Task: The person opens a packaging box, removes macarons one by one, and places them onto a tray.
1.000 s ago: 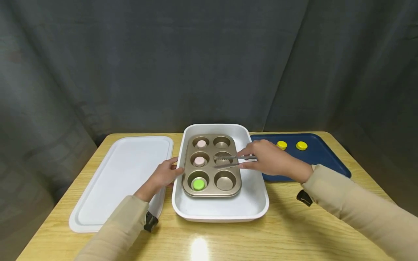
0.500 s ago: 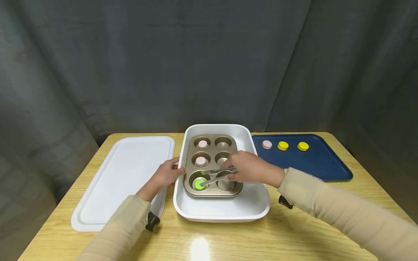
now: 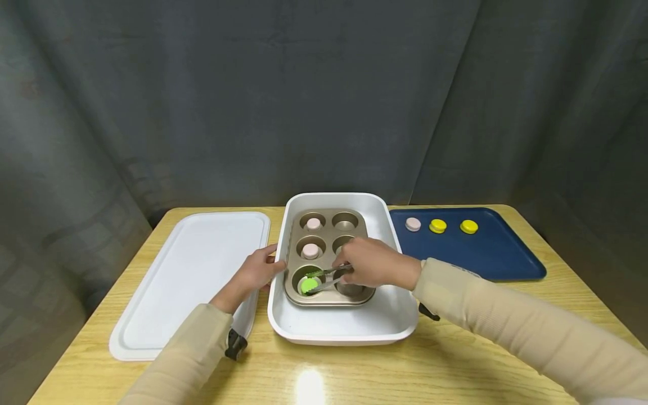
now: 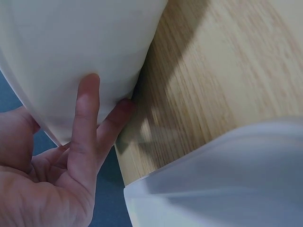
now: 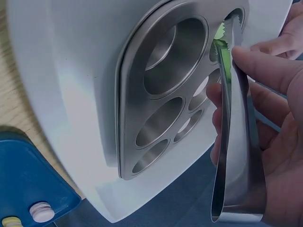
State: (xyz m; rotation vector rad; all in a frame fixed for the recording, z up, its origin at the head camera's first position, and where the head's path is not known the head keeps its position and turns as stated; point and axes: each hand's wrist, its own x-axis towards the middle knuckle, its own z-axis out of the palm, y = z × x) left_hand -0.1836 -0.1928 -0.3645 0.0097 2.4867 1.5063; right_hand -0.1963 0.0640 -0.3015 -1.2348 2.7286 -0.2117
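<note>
My right hand [image 3: 372, 261] holds metal tongs [image 5: 239, 156], its thumb on one arm and fingers on the other. Their toothed tips sit inside the front left cup of a six-cup muffin pan [image 3: 329, 306], on either side of a green macaron [image 3: 307, 286]. Two pink macarons [image 3: 310, 251] lie in the other left cups, one in each. The pan stands in a deep white tub [image 3: 341, 332]. My left hand [image 3: 257, 270] grips the tub's left wall, thumb over the rim and fingers [image 4: 85, 104] against the outside.
To the right, a dark blue tray [image 3: 486, 253] bears a pink macaron [image 3: 413, 224] and two yellow macarons [image 3: 469, 226]. A flat white tray [image 3: 192, 281] lies to the left, its edge under my left forearm. A dark curtain [image 3: 324, 101] hangs behind the wooden table [image 3: 364, 374].
My right hand has moved left and nearer with the tongs, from the middle right cup to the front left one. The tray's pink macaron has come into view. The left hand stays put.
</note>
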